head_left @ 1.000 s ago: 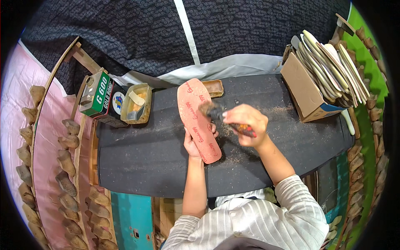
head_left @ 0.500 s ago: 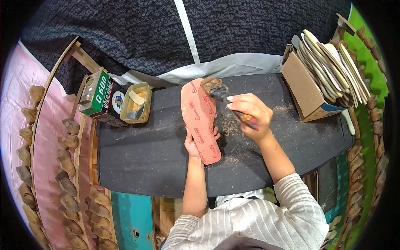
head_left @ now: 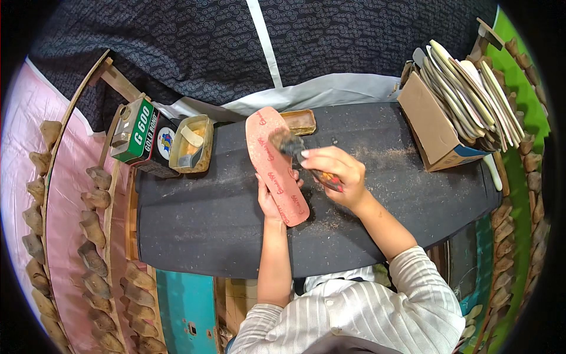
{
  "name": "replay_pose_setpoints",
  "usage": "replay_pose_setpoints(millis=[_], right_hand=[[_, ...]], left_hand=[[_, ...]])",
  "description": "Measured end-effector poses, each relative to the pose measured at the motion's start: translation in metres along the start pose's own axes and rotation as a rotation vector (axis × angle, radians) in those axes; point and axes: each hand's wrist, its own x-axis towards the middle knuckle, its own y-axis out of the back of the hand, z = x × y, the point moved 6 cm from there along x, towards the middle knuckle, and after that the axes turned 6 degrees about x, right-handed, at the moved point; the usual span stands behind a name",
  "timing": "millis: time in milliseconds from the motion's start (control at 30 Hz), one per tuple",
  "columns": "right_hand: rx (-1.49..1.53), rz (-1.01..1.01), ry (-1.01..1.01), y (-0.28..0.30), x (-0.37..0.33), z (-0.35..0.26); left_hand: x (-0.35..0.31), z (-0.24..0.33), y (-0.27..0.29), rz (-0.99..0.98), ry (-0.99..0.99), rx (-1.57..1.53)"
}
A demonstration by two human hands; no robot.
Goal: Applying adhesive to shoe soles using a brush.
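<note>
A pinkish-orange shoe insole [head_left: 275, 168] with red print is tilted above the dark table. My left hand [head_left: 270, 197] grips it near its lower half, thumb at the left edge and fingertips showing at the right; the rest of the fingers are hidden behind it. In my right hand [head_left: 342, 174] is a brush [head_left: 289, 144] with dark, worn bristles and a red-marked handle. Its bristles, blurred by motion, lie over the insole's upper right part and seem to touch it.
Behind the insole stands a small amber rectangular container [head_left: 300, 122]. On the left are a green-and-black metal can [head_left: 141, 138] and a plastic tub [head_left: 203, 156] with a spreader. A cardboard box [head_left: 433, 130] of insoles stands right. Crumbs litter the black tabletop [head_left: 200, 227]. Shoe lasts [head_left: 94, 230] line side racks.
The brush and my right hand have moved left and downward across the insole. The insole has shifted slightly left, and the amber container behind it has come into view.
</note>
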Motion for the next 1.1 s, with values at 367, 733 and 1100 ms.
replay_pose_setpoints(millis=[367, 733, 1100], right_hand=[[0.125, -0.225, -0.057, -0.033, -0.046, -0.007], [0.281, -0.401, -0.155, -0.022, -0.074, -0.026], [0.083, -0.169, -0.055, 0.001, 0.001, -0.016]], left_hand=[[0.0, 0.012, 0.028, 0.07, -0.042, 0.078], [0.001, 0.006, 0.018, 0.28, -0.047, 0.134], [-0.006, -0.01, -0.009, 0.201, 0.114, 0.287]])
